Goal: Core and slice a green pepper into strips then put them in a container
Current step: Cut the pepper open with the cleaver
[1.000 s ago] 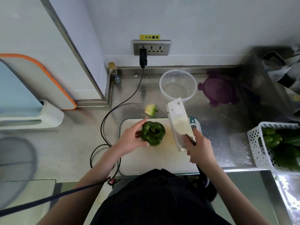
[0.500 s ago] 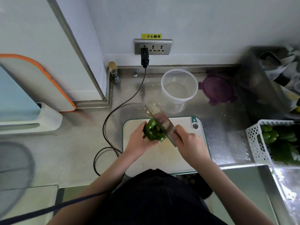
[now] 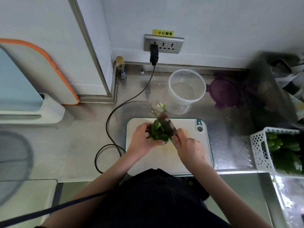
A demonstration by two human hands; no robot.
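- landmark: white rectangular plastic cutting board with a teal rim [image 3: 194,155], lying flat on the stainless steel counter [image 3: 79,145] at its front edge.
- green bell pepper [image 3: 158,134]: on the far left part of the cutting board, partly hidden by blade and fingers; whether it rests on the board or is lifted just off it cannot be told.
- left hand [image 3: 142,142]: curled round the left and near side of the green bell pepper, thumb on the near side, fingers wrapped over the far side; it grips the pepper.
- right hand [image 3: 189,148]: over the middle of the cutting board, fingers closed round the handle of a broad steel cleaver [image 3: 162,120]; the handle itself is hidden by the hand.
- cleaver blade: runs from the right hand toward the far edge of the cutting board and out over it, lying against the right side of the pepper; depth of cut cannot be told.
- pale green pepper scrap [image 3: 162,107]: on the counter just beyond the far edge of the cutting board, partly behind the blade tip.
- clear round plastic container [image 3: 187,89]: upright on the counter beyond the far right part of the cutting board, apart from it, nothing in it.
- purple round lid [image 3: 227,94]: on the counter beyond and right of the cutting board.
- white perforated plastic basket [image 3: 261,150]: well right of the cutting board, holding more green peppers.
- black power cable [image 3: 115,112]: loops over the counter left of the cutting board.
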